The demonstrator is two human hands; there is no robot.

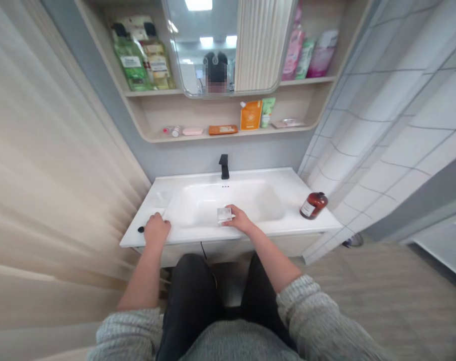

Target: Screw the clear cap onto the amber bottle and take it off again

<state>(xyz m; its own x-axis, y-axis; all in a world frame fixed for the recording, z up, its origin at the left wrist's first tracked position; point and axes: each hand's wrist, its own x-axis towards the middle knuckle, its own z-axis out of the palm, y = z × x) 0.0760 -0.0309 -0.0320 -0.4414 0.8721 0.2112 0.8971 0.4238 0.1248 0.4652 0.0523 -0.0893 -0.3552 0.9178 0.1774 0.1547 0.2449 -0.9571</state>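
Observation:
My right hand holds a small clear, square container over the front part of the white sink basin. Its fingers are closed on the container's right side. On the left part of the countertop, my left hand rests with its fingers curled down; what they hold, if anything, is too small to make out. A small black round object lies just left of that hand. Behind it, a clear, faint container sits on the counter.
A black faucet stands at the back of the sink. At the counter's right is a brown bottle. Above hangs a mirrored shelf with bottles, pouches and small items. A pale curtain is at the left, a tiled wall at the right.

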